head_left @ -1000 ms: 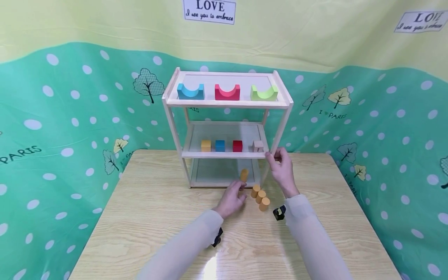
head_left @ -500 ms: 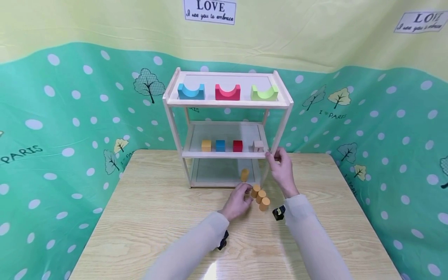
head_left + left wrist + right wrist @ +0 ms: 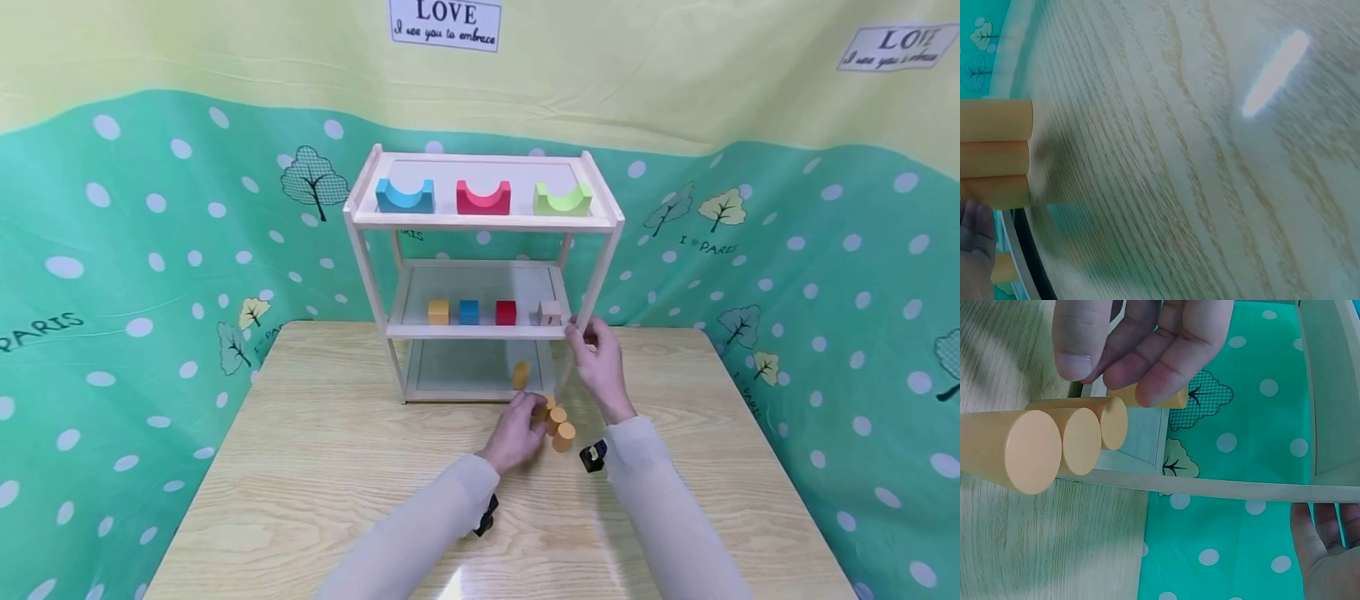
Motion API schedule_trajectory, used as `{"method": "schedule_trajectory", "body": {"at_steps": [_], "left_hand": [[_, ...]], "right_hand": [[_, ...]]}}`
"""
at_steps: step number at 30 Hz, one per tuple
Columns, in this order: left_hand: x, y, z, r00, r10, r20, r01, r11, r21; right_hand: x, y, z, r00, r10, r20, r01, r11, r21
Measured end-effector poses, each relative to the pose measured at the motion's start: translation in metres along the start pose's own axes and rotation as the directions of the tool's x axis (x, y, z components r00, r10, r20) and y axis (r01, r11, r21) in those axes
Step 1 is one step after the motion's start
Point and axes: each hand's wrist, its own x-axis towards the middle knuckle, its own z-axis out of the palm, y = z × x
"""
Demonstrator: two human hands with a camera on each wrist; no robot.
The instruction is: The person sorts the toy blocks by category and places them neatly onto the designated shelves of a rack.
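Note:
My left hand [image 3: 516, 429] reaches in from the left to the farthest of three upright orange-tan wooden cylinders [image 3: 557, 421] in front of the shelf. Its loosely bent fingers overlap that cylinder in the head view; in the right wrist view, the fingertips [image 3: 1150, 394] hover right beside it, with a gap between thumb and fingers. A similar wooden cylinder [image 3: 521, 376] stands at the right of the bottom shelf. My right hand [image 3: 602, 367] grips the right front post of the small white shelf rack [image 3: 480, 332] at middle-shelf height.
Yellow, blue, red and pale wooden cubes [image 3: 506, 313] line the middle shelf. On the top shelf sit blue, red and green arch blocks [image 3: 483, 200]. The rack stands at the back of the wood-grain table [image 3: 337, 433], before a patterned green cloth [image 3: 150, 225].
My left hand has come away from the cylinder on the bottom shelf, leaving it standing, and moved right to the farthest of the three cylinders. The right hand stays on the post.

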Motion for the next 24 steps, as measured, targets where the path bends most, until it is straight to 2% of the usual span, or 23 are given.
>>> {"method": "schedule_trajectory", "body": {"at_steps": [4,7,15,24], "left_hand": [[0.002,-0.001,0.001,1.000,-0.007,-0.028,0.007,1.000,-0.006],[0.004,-0.003,0.002,0.999,-0.010,-0.053,0.010,1.000,-0.004],[0.009,-0.006,0.002,0.995,-0.002,-0.100,0.002,1.000,0.002],[0.012,-0.009,0.003,0.995,0.001,-0.100,0.002,1.000,0.030]], "right_hand": [[-0.005,-0.018,-0.001,1.000,-0.009,0.007,0.009,1.000,-0.002],[-0.006,-0.022,-0.001,1.000,-0.004,0.005,0.004,1.000,-0.013],[-0.006,-0.018,0.001,1.000,-0.006,-0.026,0.007,0.999,0.035],[-0.006,-0.017,0.000,0.999,-0.026,-0.027,0.028,0.998,0.050]]}}
